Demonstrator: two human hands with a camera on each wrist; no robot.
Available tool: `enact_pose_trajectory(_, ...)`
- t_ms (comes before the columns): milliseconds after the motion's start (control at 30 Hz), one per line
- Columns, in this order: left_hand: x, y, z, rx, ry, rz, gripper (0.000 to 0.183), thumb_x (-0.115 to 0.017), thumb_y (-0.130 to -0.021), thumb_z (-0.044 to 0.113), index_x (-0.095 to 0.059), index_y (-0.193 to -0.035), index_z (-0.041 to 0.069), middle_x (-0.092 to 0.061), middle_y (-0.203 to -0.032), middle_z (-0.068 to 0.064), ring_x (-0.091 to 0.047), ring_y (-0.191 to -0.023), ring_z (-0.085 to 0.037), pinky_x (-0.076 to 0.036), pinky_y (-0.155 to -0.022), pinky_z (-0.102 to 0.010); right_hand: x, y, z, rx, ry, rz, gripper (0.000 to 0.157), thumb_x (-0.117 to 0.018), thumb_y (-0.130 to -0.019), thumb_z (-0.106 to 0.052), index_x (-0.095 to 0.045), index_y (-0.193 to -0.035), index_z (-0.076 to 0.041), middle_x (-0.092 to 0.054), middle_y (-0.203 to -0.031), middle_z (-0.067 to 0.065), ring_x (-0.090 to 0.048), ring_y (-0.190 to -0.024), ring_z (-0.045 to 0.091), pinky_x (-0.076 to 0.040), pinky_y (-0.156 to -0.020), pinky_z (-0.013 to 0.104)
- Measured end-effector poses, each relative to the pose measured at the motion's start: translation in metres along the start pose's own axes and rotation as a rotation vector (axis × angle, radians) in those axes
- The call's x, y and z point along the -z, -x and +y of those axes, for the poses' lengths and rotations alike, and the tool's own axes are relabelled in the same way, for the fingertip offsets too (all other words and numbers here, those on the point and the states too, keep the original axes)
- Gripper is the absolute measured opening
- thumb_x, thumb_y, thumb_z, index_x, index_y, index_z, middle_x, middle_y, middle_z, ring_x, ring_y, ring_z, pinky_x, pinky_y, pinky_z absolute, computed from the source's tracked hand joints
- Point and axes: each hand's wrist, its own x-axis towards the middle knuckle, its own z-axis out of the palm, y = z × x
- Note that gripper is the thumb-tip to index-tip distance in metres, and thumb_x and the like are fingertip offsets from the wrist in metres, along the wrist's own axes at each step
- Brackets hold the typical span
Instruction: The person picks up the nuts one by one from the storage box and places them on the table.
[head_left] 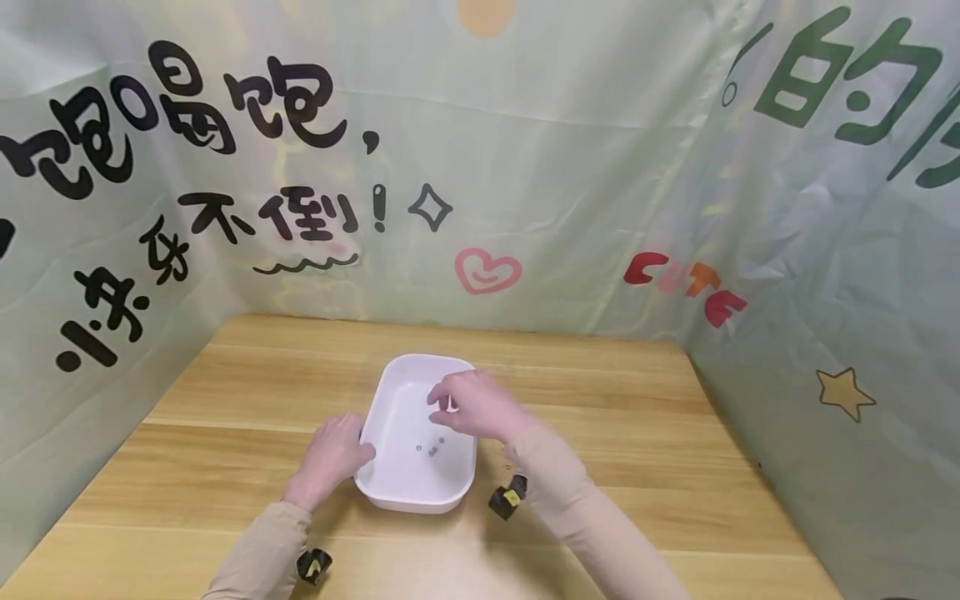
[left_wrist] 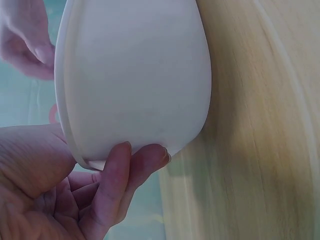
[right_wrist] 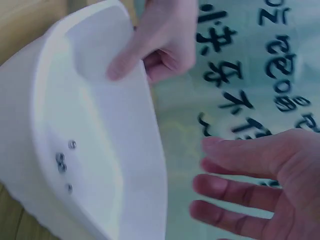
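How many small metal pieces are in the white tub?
4. On the head view: left piece, middle pair close together, right piece, all on the floor of the tub. Others may be hidden behind the right hand.

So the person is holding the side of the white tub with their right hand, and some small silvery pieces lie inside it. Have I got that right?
Not quite: the left hand holds the side of the white tub, as the head view shows. The small silvery pieces do lie inside it.
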Motion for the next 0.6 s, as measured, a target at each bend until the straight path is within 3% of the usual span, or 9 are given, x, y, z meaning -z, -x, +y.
enact_pose_trajectory(133,0.0,0.0,-0.001,-0.009,-0.01,0.008,0.003,-0.063,-0.076,0.002,-0.063,-0.077,0.0,-0.058,-0.064,-0.006,-0.054,-0.054,-0.017,-0.043,-0.048,-0.027,-0.014,-0.024,-0.008,-0.082,0.027,-0.157,0.023,-0.076,-0.087,-0.024,-0.077,-0.106,-0.011,-0.073,-0.086,0.0,-0.061,-0.081,0.013,-0.05,-0.082,0.031)
enact_pose_trajectory(233,0.0,0.0,-0.002,-0.025,-0.017,0.018,0.003,-0.064,-0.075,0.003,-0.061,-0.074,0.002,-0.056,-0.063,-0.005,-0.052,-0.054,-0.017,-0.041,-0.048,-0.027,-0.027,-0.034,-0.012,-0.143,0.051,-0.223,0.02,-0.078,-0.084,-0.024,-0.076,-0.101,-0.013,-0.069,-0.088,0.0,-0.058,-0.079,0.012,-0.049,-0.075,0.028)
enact_pose_trajectory(400,0.0,0.002,-0.002,-0.03,-0.01,0.025,0.004,-0.064,-0.075,0.002,-0.061,-0.073,0.004,-0.056,-0.063,-0.005,-0.051,-0.054,-0.016,-0.04,-0.049,-0.027,-0.046,-0.038,-0.016,-0.183,0.106,-0.276,0.015,-0.079,-0.082,-0.023,-0.072,-0.094,-0.016,-0.069,-0.095,0.0,-0.059,-0.08,0.013,-0.05,-0.073,0.028)
enact_pose_trajectory(600,-0.001,0.002,-0.003,-0.047,-0.016,0.041,0.006,-0.064,-0.073,0.003,-0.059,-0.07,0.005,-0.055,-0.062,-0.004,-0.05,-0.054,-0.016,-0.039,-0.049,-0.027,-0.059,-0.041,-0.015,-0.172,0.149,-0.289,0.014,-0.078,-0.083,-0.019,-0.072,-0.095,-0.015,-0.071,-0.095,0.001,-0.059,-0.077,0.012,-0.05,-0.07,0.026)
